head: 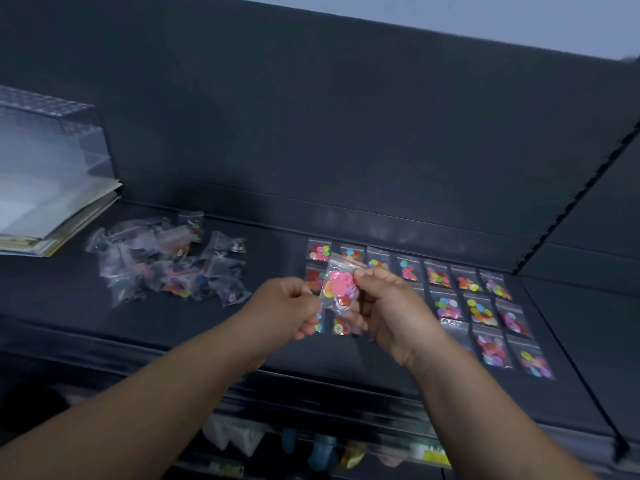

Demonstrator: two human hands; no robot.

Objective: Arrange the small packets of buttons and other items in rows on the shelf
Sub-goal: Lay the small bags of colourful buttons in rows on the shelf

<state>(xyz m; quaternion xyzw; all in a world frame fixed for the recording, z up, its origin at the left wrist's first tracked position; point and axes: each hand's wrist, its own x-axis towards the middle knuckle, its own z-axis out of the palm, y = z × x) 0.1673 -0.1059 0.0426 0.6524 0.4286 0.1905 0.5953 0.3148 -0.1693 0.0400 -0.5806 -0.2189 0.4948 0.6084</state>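
The left hand [287, 306] pinches the side of one packet [337, 289] of buttons. The right hand [384, 306] pinches its top corner, up over the middle of the shelf [270, 258]. It looks light, soft and slippery, so a grip on its plastic edges seems best.

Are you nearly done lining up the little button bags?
Partly. Several rows of button packets already lie side by side on the right of the shelf. The left hand and right hand pinch one pink-button packet above them. A jumbled heap of packets on the left is not yet sorted.
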